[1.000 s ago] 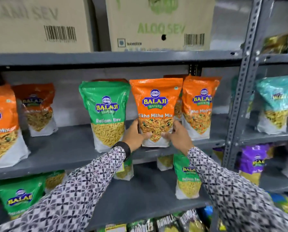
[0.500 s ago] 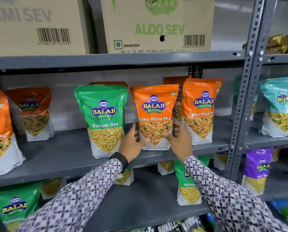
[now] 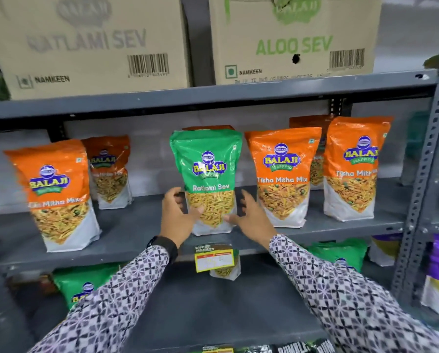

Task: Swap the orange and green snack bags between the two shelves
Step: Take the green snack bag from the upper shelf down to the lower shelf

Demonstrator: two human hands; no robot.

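Both hands, left (image 3: 178, 215) and right (image 3: 249, 216), open around the Ratlami Sev bag (image 3: 208, 179); clumsy grab could topple the Tikha Mitha Mix bag (image 3: 282, 179) at 3 o'clock.

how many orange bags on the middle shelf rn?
6 visible: front left, one behind it, one peeking over the green bag, one right of the green bag, far right, one between those two at the back. More may be hidden.

Six orange bags (image 3: 282, 174), four green bags (image 3: 208, 171), two cardboard boxes (image 3: 91, 44).
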